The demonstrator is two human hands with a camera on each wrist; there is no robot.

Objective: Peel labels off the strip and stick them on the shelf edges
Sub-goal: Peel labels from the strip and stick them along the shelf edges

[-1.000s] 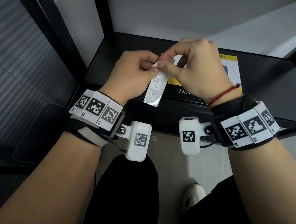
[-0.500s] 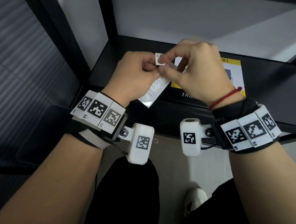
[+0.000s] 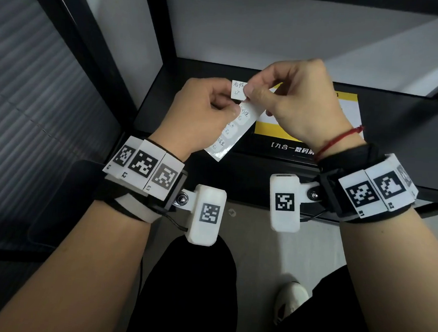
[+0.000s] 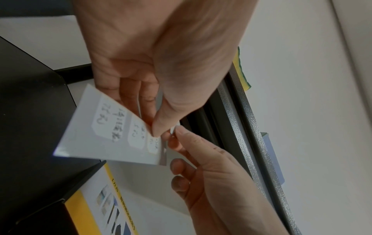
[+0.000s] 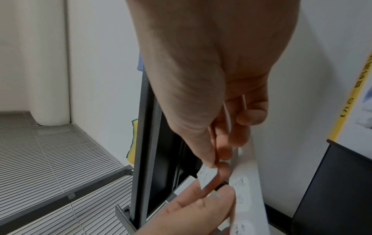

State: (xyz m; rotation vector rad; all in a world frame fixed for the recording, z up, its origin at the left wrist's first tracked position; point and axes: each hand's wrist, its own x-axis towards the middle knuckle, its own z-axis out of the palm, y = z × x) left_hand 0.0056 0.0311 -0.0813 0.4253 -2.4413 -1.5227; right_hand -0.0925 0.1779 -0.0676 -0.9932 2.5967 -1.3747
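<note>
Your left hand [image 3: 203, 113] pinches the upper end of the strip [image 3: 228, 132] between thumb and curled fingers, and the rest of the strip hangs down and toward you from that hand, slanting below your right hand [image 3: 299, 106]. Your right hand pinches one label [image 3: 238, 89] by its edge with thumb and forefinger; the label stands just above your left fingertips, beside the strip's top. The label is a small white rectangle with handwritten characters. The strip is a glossy, slightly curved backing paper carrying more rounded white labels in a row, each handwritten. Beyond both hands lies the shelf [image 3: 396, 131], matt black metal, with a flat yellow, white and black box [image 3: 351, 107] on it behind your right hand.
</note>
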